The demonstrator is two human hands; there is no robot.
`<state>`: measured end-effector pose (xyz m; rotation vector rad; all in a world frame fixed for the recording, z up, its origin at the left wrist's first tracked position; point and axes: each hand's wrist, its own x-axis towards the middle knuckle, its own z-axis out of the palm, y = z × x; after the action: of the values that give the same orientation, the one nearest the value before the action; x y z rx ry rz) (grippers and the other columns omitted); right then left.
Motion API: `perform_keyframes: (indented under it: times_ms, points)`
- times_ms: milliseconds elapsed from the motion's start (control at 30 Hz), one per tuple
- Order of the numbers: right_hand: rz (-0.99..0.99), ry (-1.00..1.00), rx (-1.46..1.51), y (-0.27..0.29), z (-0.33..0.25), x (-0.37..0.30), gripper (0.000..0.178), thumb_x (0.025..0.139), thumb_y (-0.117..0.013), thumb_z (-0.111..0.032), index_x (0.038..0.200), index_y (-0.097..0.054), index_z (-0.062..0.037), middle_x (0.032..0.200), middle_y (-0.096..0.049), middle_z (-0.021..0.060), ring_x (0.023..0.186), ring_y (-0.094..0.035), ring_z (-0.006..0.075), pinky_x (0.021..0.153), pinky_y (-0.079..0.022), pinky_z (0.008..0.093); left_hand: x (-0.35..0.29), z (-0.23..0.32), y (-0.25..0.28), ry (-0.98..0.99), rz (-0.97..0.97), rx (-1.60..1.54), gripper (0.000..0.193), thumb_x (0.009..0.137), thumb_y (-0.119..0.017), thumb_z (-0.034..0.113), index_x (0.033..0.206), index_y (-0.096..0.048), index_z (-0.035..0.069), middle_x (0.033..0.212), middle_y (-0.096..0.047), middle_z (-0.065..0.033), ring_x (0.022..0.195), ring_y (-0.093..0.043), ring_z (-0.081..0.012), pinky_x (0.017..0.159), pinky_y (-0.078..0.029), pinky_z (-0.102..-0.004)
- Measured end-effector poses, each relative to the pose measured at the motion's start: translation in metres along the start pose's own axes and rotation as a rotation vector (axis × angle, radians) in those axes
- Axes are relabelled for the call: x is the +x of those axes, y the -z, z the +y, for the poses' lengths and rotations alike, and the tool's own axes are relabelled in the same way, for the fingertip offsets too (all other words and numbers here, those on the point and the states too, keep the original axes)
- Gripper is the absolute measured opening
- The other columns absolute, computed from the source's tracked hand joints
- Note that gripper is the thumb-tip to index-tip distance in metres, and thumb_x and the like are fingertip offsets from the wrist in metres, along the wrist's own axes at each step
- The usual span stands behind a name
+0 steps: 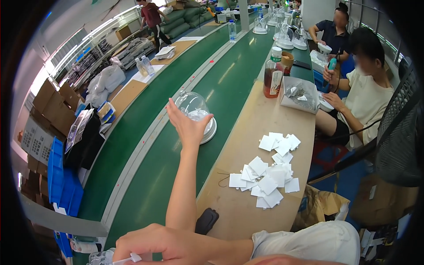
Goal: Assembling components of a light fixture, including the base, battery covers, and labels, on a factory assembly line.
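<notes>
My left hand [190, 126] reaches forward over the green conveyor belt, its fingers and thumb spanning a clear dome [193, 101] on a round white base [210, 131]. Something whitish and crumpled shows inside the dome. My right hand [152, 244] crosses over my left forearm at the lower left, fingers curled around a small white plastic piece [135, 257], mostly hidden by the hand. Beside it, clear plastic [100, 257] shows at the lower rim. White square plates [267, 183] lie in a loose pile on the tan board to the right.
On the board stand a bottle of reddish drink [273, 75] and a white box of small metal parts [299, 95]. A dark case [206, 221] lies near me. More domes [285, 35] stand farther along. Two co-workers sit at right, near a black fan [402, 128]. Blue bins [64, 181] stand left.
</notes>
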<state>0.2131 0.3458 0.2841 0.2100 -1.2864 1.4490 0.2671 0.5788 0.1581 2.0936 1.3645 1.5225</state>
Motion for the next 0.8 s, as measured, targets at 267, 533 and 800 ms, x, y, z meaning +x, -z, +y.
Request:
perform_keyframes:
  times_ms: [267, 533, 800]
  points:
    - [0.173, 0.013, -0.17, 0.003, -0.006, -0.007, 0.017, 0.096, -0.055, -0.011, 0.109, -0.059, -0.0007, 0.09, -0.06, 0.0032, 0.075, -0.054, 0.0084, 0.064, -0.044, 0.0235, -0.014, 0.002, 0.036, 0.045, 0.053, -0.096, 0.123, 0.062, -0.089, 0.023, 0.149, -0.006, -0.004, 0.148, -0.023, -0.0262, 0.138, -0.023, -0.041, 0.114, -0.023, -0.0464]
    - [0.268, 0.004, -0.117, 0.007, 0.007, -0.004, 0.021, 0.092, -0.058, 0.0, 0.113, -0.058, 0.0028, 0.103, -0.066, 0.0106, 0.089, -0.06, 0.0092, 0.074, -0.048, 0.0235, -0.099, -0.011, 0.267, 0.361, 0.491, -0.753, 0.09, 0.078, -0.075, 0.004, 0.149, -0.02, 0.018, 0.143, -0.034, -0.0189, 0.13, -0.038, -0.0366, 0.087, -0.052, -0.0531]
    - [0.519, 0.187, -0.32, -0.007, 0.019, 0.009, 0.007, 0.09, -0.062, -0.003, 0.094, -0.061, 0.0021, 0.094, -0.064, 0.0076, 0.078, -0.053, 0.0074, 0.07, -0.041, 0.0206, -0.152, 0.035, 0.361, 0.49, 0.516, -1.348, 0.058, 0.089, -0.065, 0.044, 0.13, -0.043, 0.01, 0.134, -0.047, -0.0151, 0.125, -0.045, -0.0328, 0.104, -0.035, -0.0565]
